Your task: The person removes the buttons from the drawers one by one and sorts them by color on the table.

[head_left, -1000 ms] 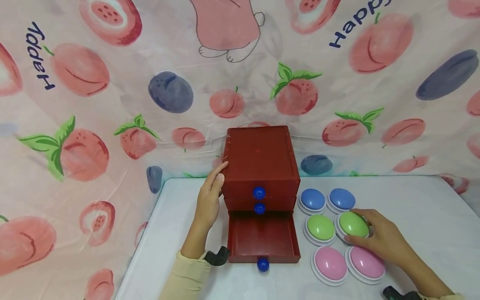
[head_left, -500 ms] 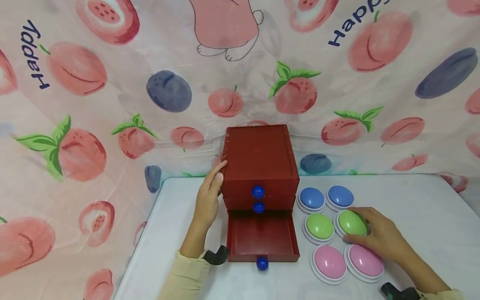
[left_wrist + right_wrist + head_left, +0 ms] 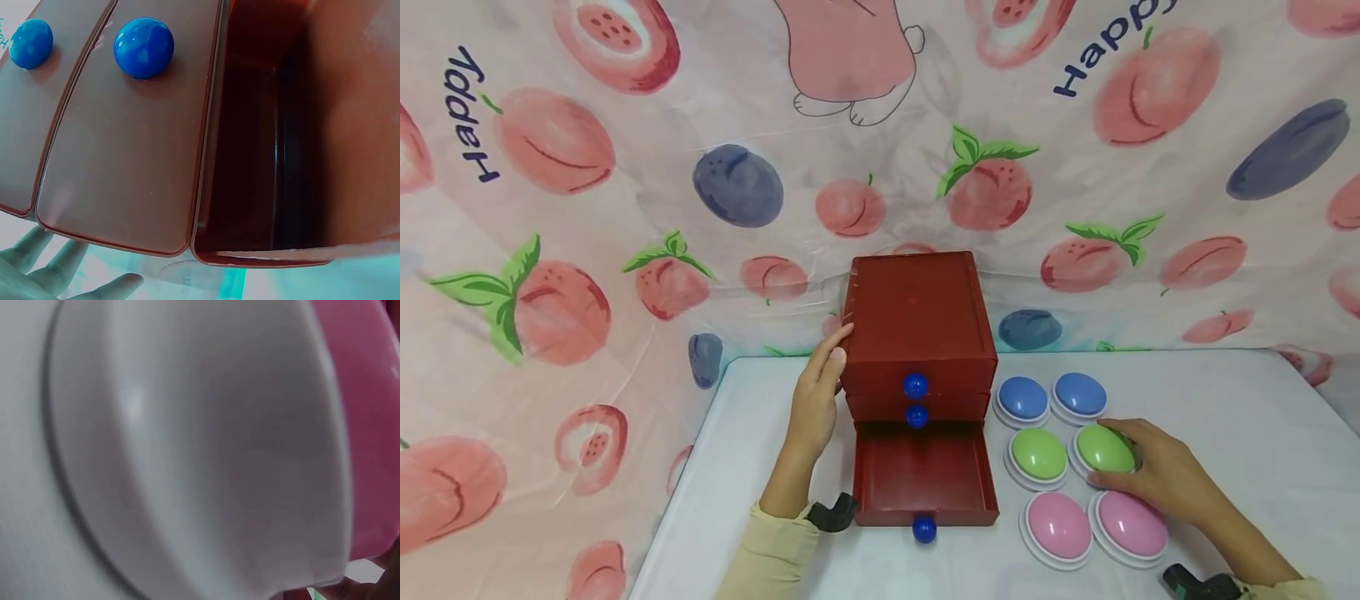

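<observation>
A dark red drawer cabinet (image 3: 921,308) with blue ball knobs stands at the table's back middle. Its bottom drawer (image 3: 925,483) is pulled out, with nothing visible inside; the two above are closed. My left hand (image 3: 815,408) rests against the cabinet's left side with extended fingers, which also show low in the left wrist view. On the right, my right hand (image 3: 1168,475) holds the right-hand green dome button (image 3: 1103,448) by its rim between thumb and fingers. The button's white base sits on the table. A pink dome button (image 3: 372,425) fills much of the right wrist view.
Beside the cabinet are two blue dome buttons (image 3: 1022,398), another green dome button (image 3: 1038,454) and two pink ones, in pairs on the white table (image 3: 1262,433). A fruit-print cloth (image 3: 880,150) hangs behind and to the left.
</observation>
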A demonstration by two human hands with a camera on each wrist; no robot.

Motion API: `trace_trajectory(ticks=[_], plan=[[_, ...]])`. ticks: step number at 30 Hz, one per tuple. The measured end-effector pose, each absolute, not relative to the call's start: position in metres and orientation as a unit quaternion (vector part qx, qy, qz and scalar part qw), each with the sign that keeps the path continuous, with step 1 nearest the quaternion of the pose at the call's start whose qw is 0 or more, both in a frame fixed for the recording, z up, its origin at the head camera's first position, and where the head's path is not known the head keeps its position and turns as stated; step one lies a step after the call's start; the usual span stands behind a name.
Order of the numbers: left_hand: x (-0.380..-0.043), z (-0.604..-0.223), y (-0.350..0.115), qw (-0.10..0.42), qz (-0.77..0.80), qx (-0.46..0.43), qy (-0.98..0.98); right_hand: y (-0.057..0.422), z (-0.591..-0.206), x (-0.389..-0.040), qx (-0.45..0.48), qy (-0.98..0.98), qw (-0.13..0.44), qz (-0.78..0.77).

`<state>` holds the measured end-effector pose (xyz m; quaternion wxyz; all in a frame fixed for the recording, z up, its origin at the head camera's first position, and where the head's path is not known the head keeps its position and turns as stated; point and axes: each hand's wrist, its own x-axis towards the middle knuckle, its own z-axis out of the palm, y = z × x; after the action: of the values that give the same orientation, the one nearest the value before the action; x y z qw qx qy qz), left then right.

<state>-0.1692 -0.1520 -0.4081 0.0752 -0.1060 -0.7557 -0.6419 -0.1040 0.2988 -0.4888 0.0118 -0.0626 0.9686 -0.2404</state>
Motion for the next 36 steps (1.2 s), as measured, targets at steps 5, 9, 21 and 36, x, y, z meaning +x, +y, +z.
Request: trace_trajectory(ticks=[5,9,21,36], plan=[[-0.169,-0.409,-0.152,0.077,-0.642,-0.109,-0.755,0.3,-0.49,-0.104,-0.065,0.967,0.018,-0.244],[-0.169,-0.408,-0.152,0.076,-0.642,-0.109,-0.755,0.3,-0.491,-0.104,-0.064,0.966,0.021,-0.248],[-0.168,-0.408,-0.151,0.077,-0.643,-0.108,-0.754,0.293,-0.472,-0.101,-0.043,0.966,0.01,-0.253],[-0.17,-0.41,-0.152,0.075,-0.647,-0.112,-0.75,0.23,-0.442,-0.079,-0.153,0.932,-0.139,-0.297]])
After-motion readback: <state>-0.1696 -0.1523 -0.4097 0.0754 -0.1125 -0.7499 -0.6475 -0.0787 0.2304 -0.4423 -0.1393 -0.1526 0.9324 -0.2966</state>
